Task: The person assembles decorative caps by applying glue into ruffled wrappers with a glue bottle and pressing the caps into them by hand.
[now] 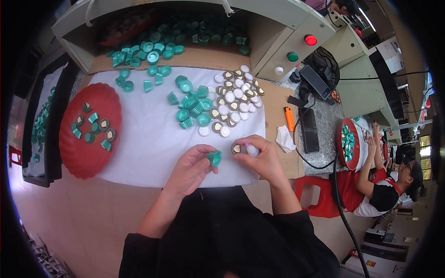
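Note:
My left hand [194, 167] is closed round a green fluted foil cup [214, 158], which is tilted between thumb and fingers. Close beside it, my right hand [262, 159] grips a small white squeeze bottle [252, 150] with a pink tip. A round disc [236, 148] with a dark fluted rim and cream middle is at the same fingertips. Ahead of my hands, a pile of green cups [192, 104] lies on the white sheet [143, 125]. Right of that pile are many similar discs [234, 99], some white side up, others cream side up.
A red scalloped tray [69, 139] at left bears several cups and discs. More green cups [153, 51] fill the recess under the machine. At right are an orange cutter [289, 119], a crumpled tissue [285, 139], a phone [309, 129] and a black cable [340, 194]. A co-worker [380, 190] sits beyond.

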